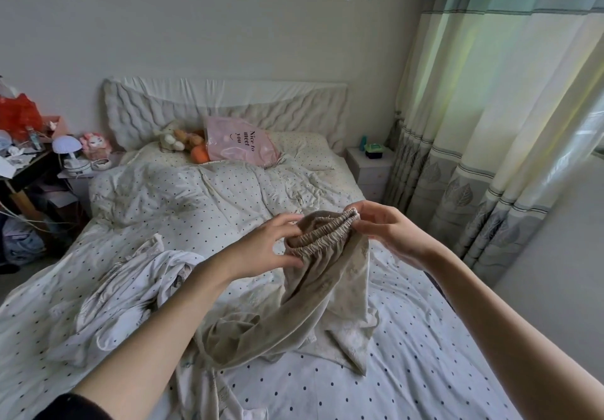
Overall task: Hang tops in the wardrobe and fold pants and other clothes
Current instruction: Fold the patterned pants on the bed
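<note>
My left hand (261,246) and right hand (385,226) pinch the elastic waistband of soft, light beige cotton pants (327,275); limp legs trail, so I judge the waistband the best hold.

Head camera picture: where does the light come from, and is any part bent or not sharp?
In the head view, daylight glows through the curtain on the right, leaving the left side by the cluttered desk dimmer; the wide lens bows the curtain edges; the beige pants held by the left hand and right hand look sharp, shadows soft.
</note>
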